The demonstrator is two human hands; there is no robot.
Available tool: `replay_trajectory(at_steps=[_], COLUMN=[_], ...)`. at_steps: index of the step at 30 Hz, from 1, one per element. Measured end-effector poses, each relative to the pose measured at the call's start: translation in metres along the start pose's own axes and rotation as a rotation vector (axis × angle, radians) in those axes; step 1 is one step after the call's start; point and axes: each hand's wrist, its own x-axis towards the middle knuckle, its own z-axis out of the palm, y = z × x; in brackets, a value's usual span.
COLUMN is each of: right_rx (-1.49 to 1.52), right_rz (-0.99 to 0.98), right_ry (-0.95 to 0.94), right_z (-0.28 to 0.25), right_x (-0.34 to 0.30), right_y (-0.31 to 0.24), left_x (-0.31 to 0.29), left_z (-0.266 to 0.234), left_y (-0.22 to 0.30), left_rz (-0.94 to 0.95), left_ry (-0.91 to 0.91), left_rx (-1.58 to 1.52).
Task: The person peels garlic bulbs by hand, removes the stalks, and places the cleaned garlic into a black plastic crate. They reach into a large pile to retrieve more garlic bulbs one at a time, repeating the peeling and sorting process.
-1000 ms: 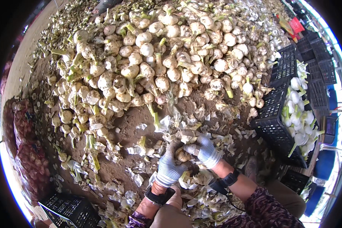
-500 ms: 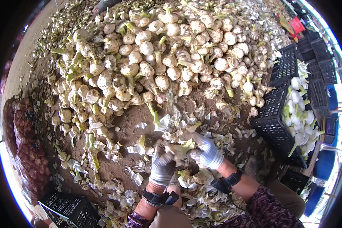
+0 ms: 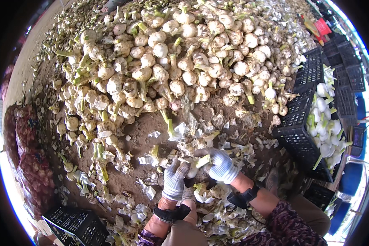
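Low in front of me, both gloved hands hold one garlic bulb (image 3: 191,171) with its short green stem (image 3: 203,160) pointing up to the right. My left hand (image 3: 175,179) has its fingers closed on the bulb's left side. From the right, my right hand (image 3: 222,166) curls finger and thumb about the stem end. Part of the bulb is hidden by the fingers. Beyond them lies a big heap of unpeeled garlic (image 3: 160,74), stems still on. Loose papery garlic skins (image 3: 217,201) cover the ground beneath and around my hands.
On the right a black plastic crate (image 3: 293,127) stands beside clean white garlic (image 3: 326,131), with more black crates (image 3: 348,78) behind. Red mesh sacks (image 3: 33,168) of bulbs line the left. Another black crate (image 3: 76,225) sits at lower left. My shoe (image 3: 272,180) is near the right crate.
The loose skin around the held garlic has come away, and a whiter bulb shows. My right hand has shifted slightly, its finger now stretched over the stem.
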Motion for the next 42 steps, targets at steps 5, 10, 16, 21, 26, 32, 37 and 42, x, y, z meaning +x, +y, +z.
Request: replay_trajectory(at_steps=[5, 10, 16, 21, 26, 32, 37, 42], right_rx=[0.265, 0.550, 0.608, 0.628, -0.232, 0.649, 0.912, 1.209], right_rz=[0.163, 0.327, 0.387, 0.568, 0.043, 0.463, 0.550, 0.722], right_ry=[-0.076, 0.115, -0.010, -0.028, 0.215, 0.380, 0.376, 0.369], right_z=[0.004, -0.037, -0.013, -0.015, -0.007, -0.005, -0.030, -0.035], right_x=[0.013, 0.003, -0.001, -0.004, 0.001, 0.005, 0.005, 0.001], right_y=[0.002, 0.003, -0.019, -0.010, 0.020, 0.023, 0.003, 0.021], left_x=[0.006, 0.009, 0.009, 0.014, 0.004, -0.003, -0.007, -0.005], left_z=[0.002, 0.000, 0.013, 0.000, 0.025, 0.021, -0.009, -0.012], left_y=[0.000, -0.004, -0.007, 0.006, 0.037, 0.002, -0.031, -0.002], left_rz=[-0.235, -0.071, 0.146, 0.142, 0.338, 0.092, 0.276, 0.600], left_ry=[0.010, -0.022, 0.010, 0.104, 0.122, -0.285, -0.173, 0.146], left_rx=[-0.426, -0.216, -0.282, -0.368, -0.130, 0.297, 0.912, 1.398])
